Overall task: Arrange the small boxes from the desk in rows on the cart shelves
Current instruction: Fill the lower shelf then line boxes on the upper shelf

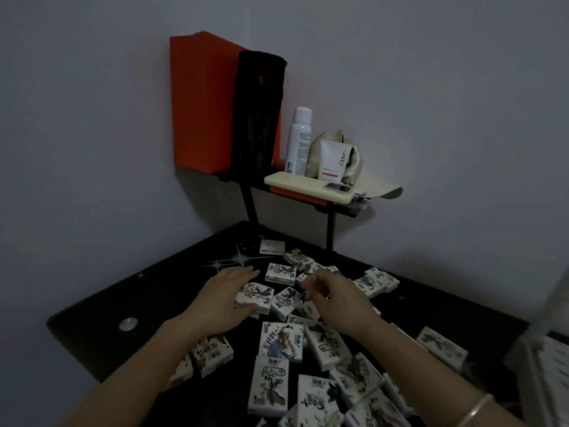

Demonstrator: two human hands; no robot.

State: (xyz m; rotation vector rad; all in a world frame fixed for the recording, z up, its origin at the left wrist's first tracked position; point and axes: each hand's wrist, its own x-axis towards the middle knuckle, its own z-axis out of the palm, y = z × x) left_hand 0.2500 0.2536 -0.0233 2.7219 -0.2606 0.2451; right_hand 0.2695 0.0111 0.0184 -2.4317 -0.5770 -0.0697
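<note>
Domestic room by the look of it — dim, with plain pale walls (92, 118) meeting at a corner. Personal things crowded on a small raised shelf (252, 185): white spray can (298, 143), Dove tube (334, 161), phone (311, 188) in a cream case, beige cap (378, 189), orange box (200, 103) — all above a black counter (154, 291).

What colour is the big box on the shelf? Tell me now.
Orange-red; the box shows best in the head view.

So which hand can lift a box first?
Left. The left hand has its fingers and thumb around a small box; the right hand hovers above the others, holding nothing.
</note>
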